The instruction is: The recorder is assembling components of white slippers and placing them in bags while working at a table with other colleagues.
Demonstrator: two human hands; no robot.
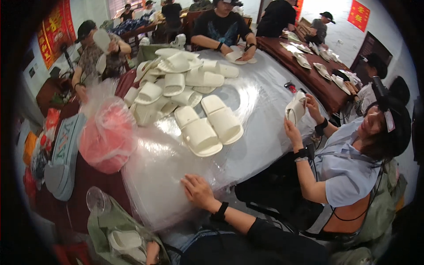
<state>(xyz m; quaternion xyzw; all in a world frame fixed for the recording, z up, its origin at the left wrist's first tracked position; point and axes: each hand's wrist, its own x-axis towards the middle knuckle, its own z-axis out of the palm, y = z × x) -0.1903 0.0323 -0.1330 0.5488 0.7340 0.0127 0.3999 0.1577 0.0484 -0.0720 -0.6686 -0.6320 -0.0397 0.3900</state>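
Note:
My right hand [198,191] lies with its fingers stretched out on a stack of clear plastic bags [157,176] at the table's near edge. Low on the left, my left hand [152,251] is beside white slippers [126,240] in the mouth of a green sack [104,223]; its fingers are mostly hidden, so I cannot tell whether it grips one. Beyond my right hand, a pair of cream slippers [207,126] sits side by side on the plastic-covered table [265,132]. Behind that pair rises a heap of similar slippers [174,84].
A red bundle in clear plastic [108,132] and a grey-blue padded piece [64,157] stand at the left. On the right, a seated co-worker handles a slipper [296,107]. Co-workers at the far side hold slippers too. More slippers line a brown-covered table [282,51].

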